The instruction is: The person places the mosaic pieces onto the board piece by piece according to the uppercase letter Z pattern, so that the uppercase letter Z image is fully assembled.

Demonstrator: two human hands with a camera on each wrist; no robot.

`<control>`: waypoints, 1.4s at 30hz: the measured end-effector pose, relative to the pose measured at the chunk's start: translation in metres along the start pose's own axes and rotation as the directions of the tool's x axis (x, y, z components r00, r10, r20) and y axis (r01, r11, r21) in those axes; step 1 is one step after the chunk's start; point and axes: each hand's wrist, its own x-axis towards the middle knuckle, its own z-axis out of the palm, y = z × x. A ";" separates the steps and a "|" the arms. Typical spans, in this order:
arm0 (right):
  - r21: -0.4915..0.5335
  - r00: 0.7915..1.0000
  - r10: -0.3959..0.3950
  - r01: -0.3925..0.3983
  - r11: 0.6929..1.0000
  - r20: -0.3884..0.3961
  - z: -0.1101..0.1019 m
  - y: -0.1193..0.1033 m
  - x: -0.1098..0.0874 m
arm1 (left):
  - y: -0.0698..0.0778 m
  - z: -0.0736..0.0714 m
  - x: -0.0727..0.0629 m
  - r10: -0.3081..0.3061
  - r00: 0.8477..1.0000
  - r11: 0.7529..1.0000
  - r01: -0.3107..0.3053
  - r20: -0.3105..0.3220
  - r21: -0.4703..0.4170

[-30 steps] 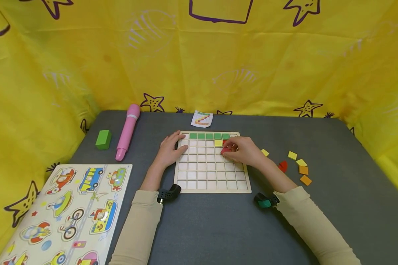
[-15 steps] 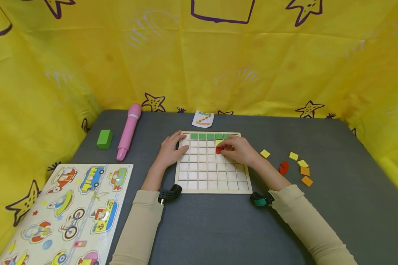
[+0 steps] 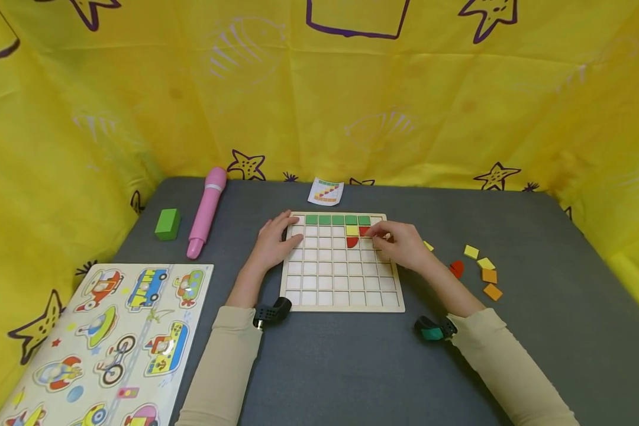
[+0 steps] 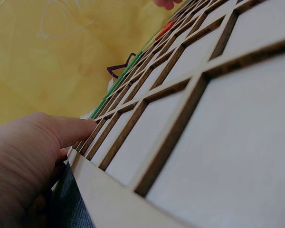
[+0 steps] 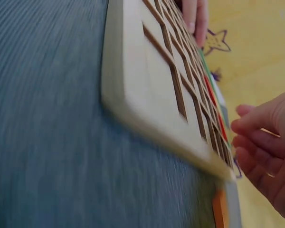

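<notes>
A wooden grid board (image 3: 342, 308) lies on the dark table, with a row of green tiles (image 3: 338, 220) along its top. Below them sit a yellow tile (image 3: 352, 231) and a red piece (image 3: 364, 231); one row further down is a red round-edged piece (image 3: 352, 242). My left hand (image 3: 271, 244) rests at the board's upper left edge, its thumb lying over the frame in the left wrist view. Over the board's upper right side is my right hand (image 3: 402, 244), fingers loosely bent. In the right wrist view, nothing shows between its fingers (image 5: 249, 126).
Right of the board lie yellow tiles (image 3: 471, 251), red pieces (image 3: 457, 269) and orange tiles (image 3: 492, 291). Behind it is a small pattern card (image 3: 326, 191). At left are a green block (image 3: 167, 224), a pink microphone-like toy (image 3: 206, 213) and a picture puzzle (image 3: 106, 343).
My right hand carried a red piece left and down to the cell below the yellow tile, let go of it, then drew back to the right. My left hand stayed on the board.
</notes>
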 end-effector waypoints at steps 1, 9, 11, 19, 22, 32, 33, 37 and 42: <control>-0.017 1.000 0.000 -0.001 1.000 -0.005 -0.004 0.002 -0.003 | 0.000 0.000 0.000 -0.001 1.000 1.000 0.001 0.001 -0.001; -0.137 0.999 0.042 -0.038 0.990 0.027 -0.038 0.031 -0.030 | 0.000 0.000 0.000 -0.009 1.000 1.000 0.009 0.008 0.004; -0.150 0.998 0.047 -0.041 0.988 0.037 -0.045 0.036 -0.036 | 0.000 0.000 0.000 -0.010 1.000 1.000 0.010 0.007 0.007; -0.175 0.996 0.061 -0.047 0.983 0.073 -0.056 0.049 -0.049 | -0.001 0.000 0.000 -0.016 1.000 1.000 0.016 0.008 0.001; -0.176 0.996 0.073 -0.063 0.982 0.052 -0.055 0.052 -0.050 | -0.001 0.000 0.001 -0.017 1.000 1.000 0.017 0.009 0.003; -0.159 0.988 0.154 -0.155 0.975 -0.014 -0.054 0.056 -0.052 | 0.001 0.000 0.001 -0.017 1.000 1.000 0.016 0.006 0.018; -0.156 0.987 0.162 -0.163 0.974 -0.022 -0.053 0.055 -0.052 | 0.001 0.000 0.000 -0.015 1.000 1.000 0.015 0.006 0.019; -0.101 0.980 0.193 -0.197 0.975 -0.046 -0.049 0.053 -0.048 | 0.001 0.000 0.000 -0.017 1.000 1.000 0.017 0.007 0.019; 0.018 0.970 0.244 -0.244 0.970 -0.010 -0.039 0.043 -0.038 | 0.002 0.000 0.000 -0.023 1.000 1.000 0.023 0.008 0.014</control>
